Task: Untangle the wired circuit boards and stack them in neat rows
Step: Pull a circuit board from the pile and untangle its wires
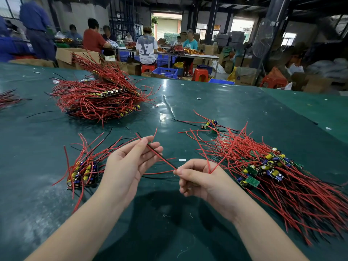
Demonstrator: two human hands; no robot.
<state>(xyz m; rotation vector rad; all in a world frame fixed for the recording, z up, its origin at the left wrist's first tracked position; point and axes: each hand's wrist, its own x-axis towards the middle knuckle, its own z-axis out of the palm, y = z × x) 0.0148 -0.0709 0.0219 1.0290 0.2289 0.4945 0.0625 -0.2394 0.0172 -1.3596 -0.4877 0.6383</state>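
Dim workshop: green-covered table (207, 95), cardboard boxes (65, 55), blue crates (165, 72), orange stools (200, 74), bright doorway (166, 25).

The board inside the right hand (199, 182) is hidden by its curled fingers. The tangled pile (278, 178) runs off the right edge, and another wire bundle (7, 98) is cut at the left edge. The far workers (146, 48) are blurred.

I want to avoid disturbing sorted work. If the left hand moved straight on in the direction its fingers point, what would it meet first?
The left hand points up and right, away from the person. The bare green table lies ahead there, so the way looks free; the big stacked pile sits left of that line, though depth is uncertain.
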